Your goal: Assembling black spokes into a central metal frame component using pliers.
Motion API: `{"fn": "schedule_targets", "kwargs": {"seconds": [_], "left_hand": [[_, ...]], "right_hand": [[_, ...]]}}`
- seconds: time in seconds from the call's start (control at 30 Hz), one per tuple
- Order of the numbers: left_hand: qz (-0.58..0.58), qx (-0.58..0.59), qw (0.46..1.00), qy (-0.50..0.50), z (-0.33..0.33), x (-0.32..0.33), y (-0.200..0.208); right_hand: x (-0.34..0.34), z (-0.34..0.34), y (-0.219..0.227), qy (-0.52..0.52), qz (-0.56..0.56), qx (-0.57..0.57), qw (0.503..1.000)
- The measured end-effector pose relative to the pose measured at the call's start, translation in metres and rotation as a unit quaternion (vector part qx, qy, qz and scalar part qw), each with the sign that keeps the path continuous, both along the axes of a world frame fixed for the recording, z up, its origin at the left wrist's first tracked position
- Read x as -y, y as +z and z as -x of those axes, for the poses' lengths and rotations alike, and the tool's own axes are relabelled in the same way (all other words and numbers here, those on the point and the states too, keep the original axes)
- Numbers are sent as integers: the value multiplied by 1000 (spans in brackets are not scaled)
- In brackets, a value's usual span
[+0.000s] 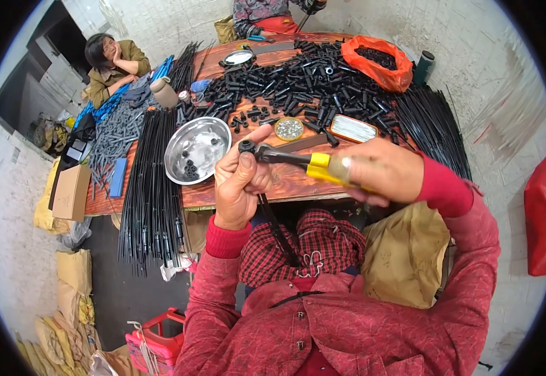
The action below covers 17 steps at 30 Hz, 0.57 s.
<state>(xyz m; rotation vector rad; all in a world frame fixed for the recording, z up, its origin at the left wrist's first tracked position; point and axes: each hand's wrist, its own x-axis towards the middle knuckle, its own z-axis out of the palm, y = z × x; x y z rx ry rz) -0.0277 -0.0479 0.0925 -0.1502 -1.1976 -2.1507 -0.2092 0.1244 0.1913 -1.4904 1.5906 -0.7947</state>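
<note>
My left hand (236,193) is closed around a black plastic fitting (246,146), its round end showing above the fingers. A dark rod (277,233) runs from below that hand down toward my lap; whether it joins the fitting is hidden. In my right hand (383,168), slightly blurred, are pliers (319,163) with yellow-and-black handles. The plier jaws point left and meet the fitting beside my left thumb and fingers. Just behind my left hand is a steel bowl (171,156) holding a few small black parts.
Black tubular parts (285,84) heap across the wooden table (213,199). Bundles of black rods (151,188) lie left and right (433,125). A tin of small metal pieces (289,129), a tray (353,128) and a red bag (373,66) stand beyond. Two people (113,66) sit across.
</note>
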Motion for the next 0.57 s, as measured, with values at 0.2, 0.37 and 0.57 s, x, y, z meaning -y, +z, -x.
{"fn": "schedule_targets", "kwargs": {"seconds": [0.2, 0.37, 0.57], "left_hand": [[4, -11, 998, -63, 2, -6, -1], [-4, -25, 996, -86, -2, -5, 1], [-35, -21, 995, -89, -5, -3, -3]], "right_hand": [[-8, -16, -63, 32, -250, 609, 752], [-12, -45, -84, 52, -201, 618, 758], [-4, -39, -90, 66, -177, 551, 813]]}}
